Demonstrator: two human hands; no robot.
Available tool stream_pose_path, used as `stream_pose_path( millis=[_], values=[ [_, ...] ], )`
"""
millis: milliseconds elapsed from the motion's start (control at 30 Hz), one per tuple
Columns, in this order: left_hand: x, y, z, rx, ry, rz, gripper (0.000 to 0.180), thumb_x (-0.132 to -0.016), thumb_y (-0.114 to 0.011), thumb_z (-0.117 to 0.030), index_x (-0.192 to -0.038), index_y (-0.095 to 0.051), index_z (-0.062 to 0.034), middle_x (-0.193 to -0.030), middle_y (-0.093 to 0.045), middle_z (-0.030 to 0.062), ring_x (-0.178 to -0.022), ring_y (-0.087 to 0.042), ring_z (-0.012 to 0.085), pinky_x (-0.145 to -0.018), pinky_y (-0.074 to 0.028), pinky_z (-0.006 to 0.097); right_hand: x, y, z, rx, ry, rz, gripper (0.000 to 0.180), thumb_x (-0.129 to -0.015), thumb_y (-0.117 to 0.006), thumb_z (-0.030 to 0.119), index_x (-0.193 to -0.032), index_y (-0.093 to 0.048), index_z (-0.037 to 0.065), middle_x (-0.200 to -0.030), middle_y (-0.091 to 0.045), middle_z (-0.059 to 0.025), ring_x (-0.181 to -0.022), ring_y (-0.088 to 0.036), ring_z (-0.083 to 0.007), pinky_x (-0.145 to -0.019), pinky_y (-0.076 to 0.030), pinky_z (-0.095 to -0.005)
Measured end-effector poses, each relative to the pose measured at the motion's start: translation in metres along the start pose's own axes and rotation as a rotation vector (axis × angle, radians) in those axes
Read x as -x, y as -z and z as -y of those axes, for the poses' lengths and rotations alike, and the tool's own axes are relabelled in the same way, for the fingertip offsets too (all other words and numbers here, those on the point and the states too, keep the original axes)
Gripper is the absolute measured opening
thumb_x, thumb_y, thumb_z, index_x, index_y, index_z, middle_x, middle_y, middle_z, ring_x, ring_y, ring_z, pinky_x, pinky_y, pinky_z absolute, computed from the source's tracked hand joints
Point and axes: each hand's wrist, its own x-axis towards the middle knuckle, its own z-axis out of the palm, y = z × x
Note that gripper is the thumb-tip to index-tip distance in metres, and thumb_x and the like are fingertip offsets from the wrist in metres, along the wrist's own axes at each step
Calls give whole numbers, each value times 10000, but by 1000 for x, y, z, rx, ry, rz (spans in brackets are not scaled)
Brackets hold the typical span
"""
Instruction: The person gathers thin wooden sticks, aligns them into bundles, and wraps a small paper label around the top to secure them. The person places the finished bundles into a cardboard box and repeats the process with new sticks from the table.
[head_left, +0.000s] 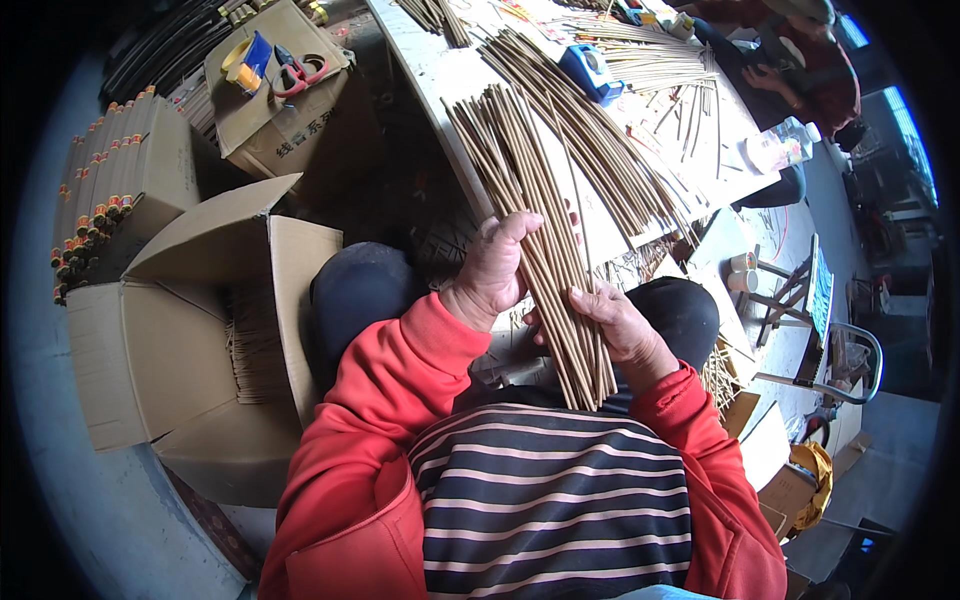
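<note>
A bundle of long brown incense sticks (545, 250) slants over my lap, its far end fanned out above the table edge. My left hand (497, 262) is closed round its left side, thumb lying across the top. On the right side, nearer the lower end, my right hand (618, 320) grips the same bundle with its thumb on top; its other fingers are mostly hidden beneath. Just beyond, a second spread of incense sticks (610, 150) lies on the white table (720, 200). A blue tape dispenser (592, 74) stands beside that pile.
An open cardboard box (190, 370) with sticks inside stands at my left. Behind it are stacked labelled bundles (100, 180) and a carton (300, 130) carrying red-handled scissors (298, 76). A plastic bottle (782, 146) lies at the table's right edge. Across the table another person (820, 60) sits.
</note>
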Motion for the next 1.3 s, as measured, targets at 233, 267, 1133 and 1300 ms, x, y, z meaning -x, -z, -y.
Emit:
stream_pose_path(
  millis=[233,267,1133,1300],
  values=[
    [3,-9,-3,-7,105,83,684,-777,-476,-211,-1351,-255,87,-1380,-331,232,-1295,-326,308,-1103,-225,427,-4,0,-5,-87,-62,118,642,-877,-486,495,-1286,-409,6,-1120,-568,-220,-940,-615,-296,-796,-523,-389],
    [2,-8,-2,-1,106,86,684,-776,-472,-215,-1351,-255,87,-1378,-334,234,-1295,-326,309,-1103,-224,428,-5,1,-6,-111,-67,137,642,-877,-486,496,-1288,-409,8,-1121,-567,-222,-940,-616,-296,-796,-523,-388],
    [4,-12,-9,-89,15,-49,702,-610,-457,-40,-1289,-357,107,-1258,-478,217,-1140,-487,371,-1007,-379,453,-12,-18,7,286,166,-280,306,-902,-564,212,-1098,-494,-11,-913,-602,-57,-774,-591,-105,-709,-501,-250],
    [4,-9,-9,-86,-24,45,736,-609,-456,-59,-1313,-320,108,-1312,-432,220,-1190,-446,360,-1037,-345,447,-13,-14,7,200,131,-203,302,-900,-566,222,-1088,-507,-8,-912,-618,-62,-766,-602,-110,-699,-507,-254]
  ],
)
